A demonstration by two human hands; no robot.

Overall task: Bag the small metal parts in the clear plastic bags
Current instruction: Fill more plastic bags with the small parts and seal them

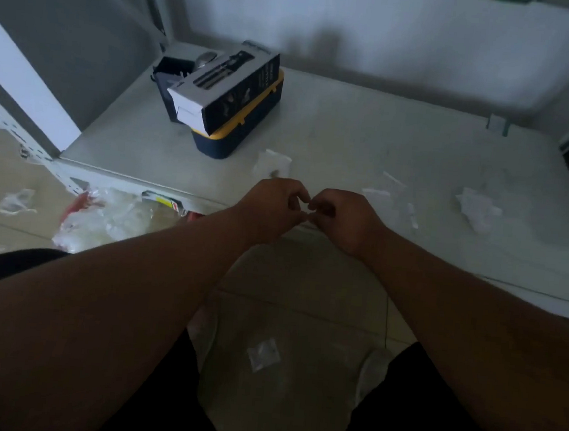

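Observation:
My left hand (271, 207) and my right hand (344, 220) meet fingertip to fingertip over the front edge of the pale table (386, 138). Both have curled fingers and pinch something tiny and pale (309, 211) between them; the dim, blurred picture hides what it is. A small clear bag (271, 163) lies on the table just beyond my left hand. More clear bags (387, 186) lie to the right of my right hand. No metal parts can be made out.
A black and white carton (225, 90) lies on a blue and yellow box (235, 132) at the table's back left. Crumpled plastic (477, 211) sits at the right. A plastic heap (104, 216) and a small bag (263, 353) lie on the floor.

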